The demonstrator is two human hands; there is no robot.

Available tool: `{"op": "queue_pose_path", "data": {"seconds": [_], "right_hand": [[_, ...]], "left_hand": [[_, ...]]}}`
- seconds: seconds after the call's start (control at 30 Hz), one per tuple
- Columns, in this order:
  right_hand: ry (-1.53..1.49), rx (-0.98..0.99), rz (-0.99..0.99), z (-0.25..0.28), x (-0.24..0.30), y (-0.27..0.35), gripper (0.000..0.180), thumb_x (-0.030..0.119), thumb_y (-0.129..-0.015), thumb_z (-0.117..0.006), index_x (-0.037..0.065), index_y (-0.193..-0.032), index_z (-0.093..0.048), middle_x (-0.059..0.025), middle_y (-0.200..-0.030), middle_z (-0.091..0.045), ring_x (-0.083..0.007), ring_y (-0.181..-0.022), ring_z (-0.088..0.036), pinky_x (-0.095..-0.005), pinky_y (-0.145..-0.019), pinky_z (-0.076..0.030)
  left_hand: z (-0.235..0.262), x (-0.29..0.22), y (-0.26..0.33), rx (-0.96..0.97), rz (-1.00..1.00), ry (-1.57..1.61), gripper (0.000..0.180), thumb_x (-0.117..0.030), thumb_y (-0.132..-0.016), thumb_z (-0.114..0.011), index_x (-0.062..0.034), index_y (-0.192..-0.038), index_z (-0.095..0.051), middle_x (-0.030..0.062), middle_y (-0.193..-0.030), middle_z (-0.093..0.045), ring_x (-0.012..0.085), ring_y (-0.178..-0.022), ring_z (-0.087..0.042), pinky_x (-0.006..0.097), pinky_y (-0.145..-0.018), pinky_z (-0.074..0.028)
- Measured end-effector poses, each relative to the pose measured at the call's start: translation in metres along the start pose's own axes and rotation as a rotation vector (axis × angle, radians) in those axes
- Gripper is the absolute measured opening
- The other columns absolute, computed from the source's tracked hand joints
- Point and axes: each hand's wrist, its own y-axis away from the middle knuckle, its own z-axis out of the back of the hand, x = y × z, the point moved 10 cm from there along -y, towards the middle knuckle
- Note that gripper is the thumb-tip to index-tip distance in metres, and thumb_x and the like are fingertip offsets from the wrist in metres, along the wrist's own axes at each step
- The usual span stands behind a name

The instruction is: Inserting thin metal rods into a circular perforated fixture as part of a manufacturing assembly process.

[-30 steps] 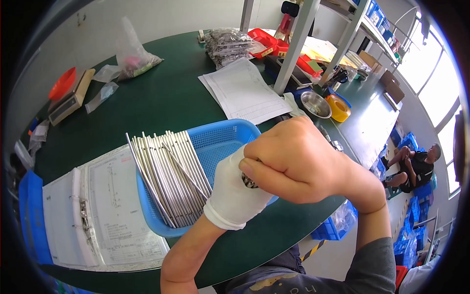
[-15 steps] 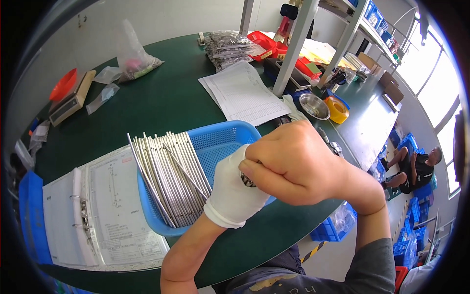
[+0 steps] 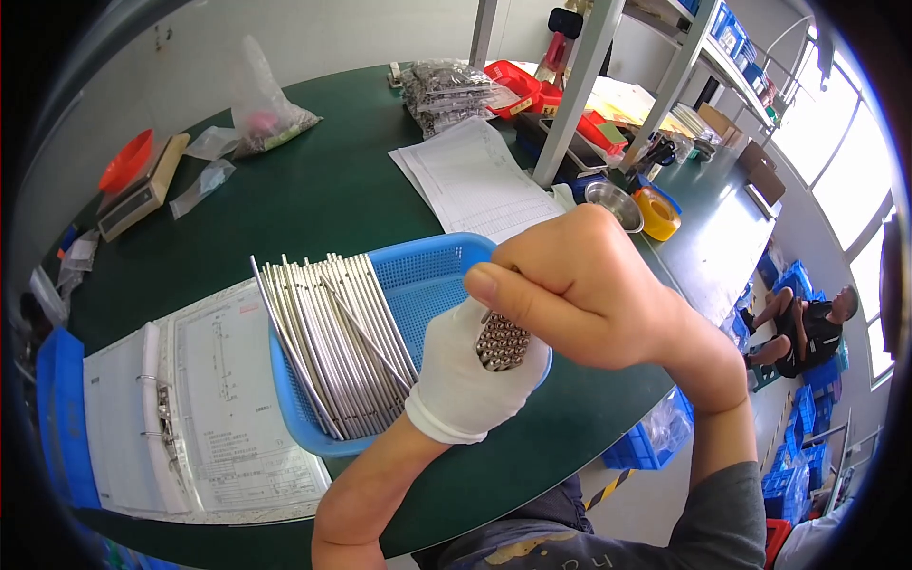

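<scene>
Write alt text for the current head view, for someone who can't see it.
A white-gloved left hand grips a bundle of slim metal rods, round ends showing, with the bare right hand closed at the bundle's upper edge. Left of them on a green table, a blue basket holds more rods, beside an open ring binder.

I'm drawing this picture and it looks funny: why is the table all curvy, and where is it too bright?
In the head view, the wide fisheye lens bends the green table's edge; also in the head view, the window at the right is washed out white, and the metal rods in the blue basket glint.
</scene>
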Motion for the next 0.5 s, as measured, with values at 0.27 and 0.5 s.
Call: {"op": "queue_pose_path", "data": {"seconds": [0.27, 0.5], "right_hand": [[-0.061, 0.022, 0.006, -0.004, 0.006, 0.009, 0.034, 0.022, -0.086, -0.060, 0.007, -0.056, -0.056, -0.0078, -0.049, -0.051, -0.0284, -0.045, -0.051, -0.0367, -0.041, -0.036], [0.014, -0.004, 0.065, -0.003, 0.010, 0.011, 0.031, 0.020, -0.086, -0.059, 0.009, -0.057, -0.057, -0.0065, -0.050, -0.051, -0.0276, -0.045, -0.051, -0.0362, -0.040, -0.035]], "left_hand": [[-0.005, 0.004, 0.002, 0.072, -0.081, -0.082, 0.022, -0.008, -0.070, -0.072, -0.0060, -0.085, -0.056, 0.0085, -0.070, -0.059, 0.0237, -0.061, -0.060, 0.031, -0.057, -0.046], [-0.007, 0.013, 0.002, 0.090, -0.028, -0.001, 0.024, -0.008, -0.069, -0.073, -0.0062, -0.085, -0.056, 0.0087, -0.070, -0.059, 0.0235, -0.061, -0.059, 0.031, -0.057, -0.047]]}}
